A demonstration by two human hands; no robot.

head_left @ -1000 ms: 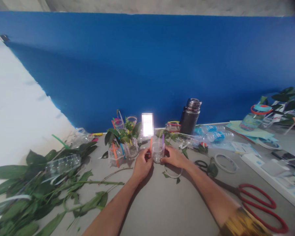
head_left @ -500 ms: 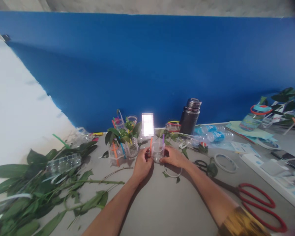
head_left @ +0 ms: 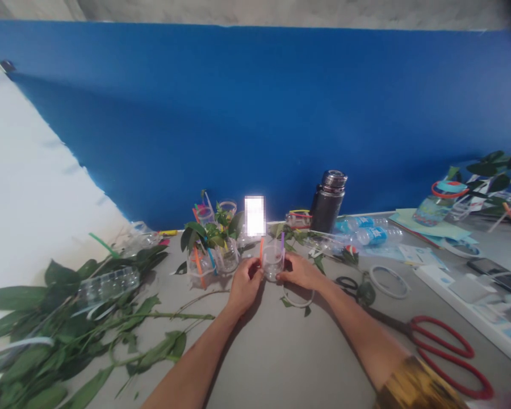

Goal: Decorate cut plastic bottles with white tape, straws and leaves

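A small clear plastic cup (head_left: 273, 264) stands on the grey table between my hands. An orange straw (head_left: 262, 251) runs up its left side and a purple straw (head_left: 283, 243) up its right. My left hand (head_left: 247, 279) closes on the left side, fingers curled at the orange straw. From the right, my right hand (head_left: 297, 270) pinches the cup's lower side with thumb and fingers. A loop of white tubing (head_left: 300, 305) lies just in front of my right hand. Left of the cup are similar clear cups (head_left: 201, 270) with coloured straws and leafy sprigs (head_left: 215, 234).
Cut leafy branches (head_left: 29, 318) cover the table's left side. On the right lie red-handled scissors (head_left: 445, 335), a white power strip (head_left: 472, 312) and plastic bottles (head_left: 377, 234). A dark thermos (head_left: 327, 204) stands by the blue wall (head_left: 255, 113).
Both hands stay at the cup with almost no movement. The whole view has shifted very slightly.
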